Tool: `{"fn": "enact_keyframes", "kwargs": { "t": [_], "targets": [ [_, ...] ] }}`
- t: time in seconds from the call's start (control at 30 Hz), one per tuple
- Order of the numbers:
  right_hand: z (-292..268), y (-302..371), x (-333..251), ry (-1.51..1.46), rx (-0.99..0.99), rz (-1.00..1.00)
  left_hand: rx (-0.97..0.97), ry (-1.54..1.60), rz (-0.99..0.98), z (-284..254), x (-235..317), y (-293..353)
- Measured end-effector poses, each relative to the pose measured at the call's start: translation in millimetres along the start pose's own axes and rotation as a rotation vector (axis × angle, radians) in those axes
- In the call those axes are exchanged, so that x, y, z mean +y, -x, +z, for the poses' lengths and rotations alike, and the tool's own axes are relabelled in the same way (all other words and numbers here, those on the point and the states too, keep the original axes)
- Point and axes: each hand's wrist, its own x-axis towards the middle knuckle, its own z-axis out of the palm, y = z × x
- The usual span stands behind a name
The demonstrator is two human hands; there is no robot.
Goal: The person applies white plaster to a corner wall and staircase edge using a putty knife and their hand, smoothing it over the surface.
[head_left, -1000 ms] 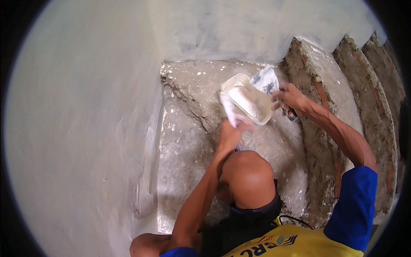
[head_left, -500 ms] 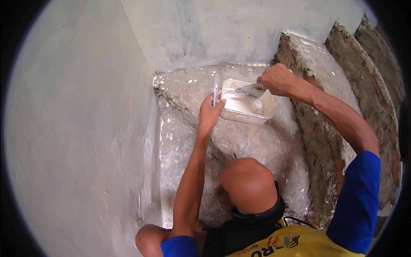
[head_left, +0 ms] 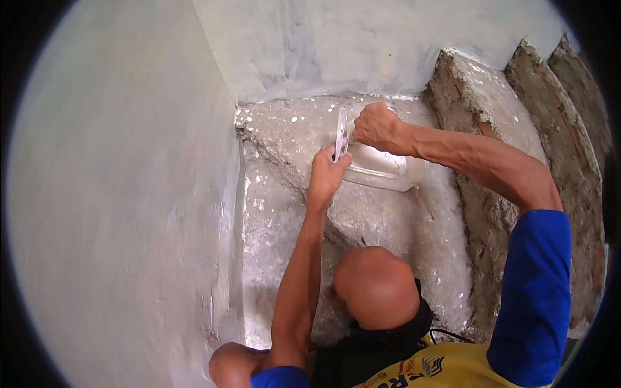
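A shallow, pale plastic tub [head_left: 383,183] with wet white putty [head_left: 383,160] inside rests on the rough concrete step. Closed at its left side, my left hand [head_left: 328,171] grips a flat, white-smeared trowel [head_left: 341,129] that stands up nearly edge-on; whether the fingers also hold the tub's rim I cannot tell. My right hand [head_left: 377,127] is a fist over the tub's upper left part, close beside the trowel. The putty knife in that fist, whose blade showed half a second ago, is mostly hidden behind the hand now.
Smooth grey plastered walls rise at the left [head_left: 123,194] and the far side [head_left: 336,52]. Rough concrete stairs [head_left: 511,123] with exposed brick climb to the right. White splatters dot the landing [head_left: 278,119]. My bent knee [head_left: 376,284] is below the tub.
My right hand has moved left across the tub toward the trowel, and the knife blade has gone out of sight. The view has shifted slightly; my left hand keeps its place beside the tub.
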Motion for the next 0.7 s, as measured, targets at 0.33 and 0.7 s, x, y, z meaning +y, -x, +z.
{"fn": "enact_keyframes", "kwargs": {
  "t": [0.33, 0.7],
  "targets": [
    [-27, 17, -11, 0.039, -0.093, -0.272, 0.135, 0.437, -0.091, 20, 8, 16],
    [-31, 30, 28, -0.029, -0.124, -0.136, 0.303, 0.189, -0.023, 31, -12, 20]
  ]
}}
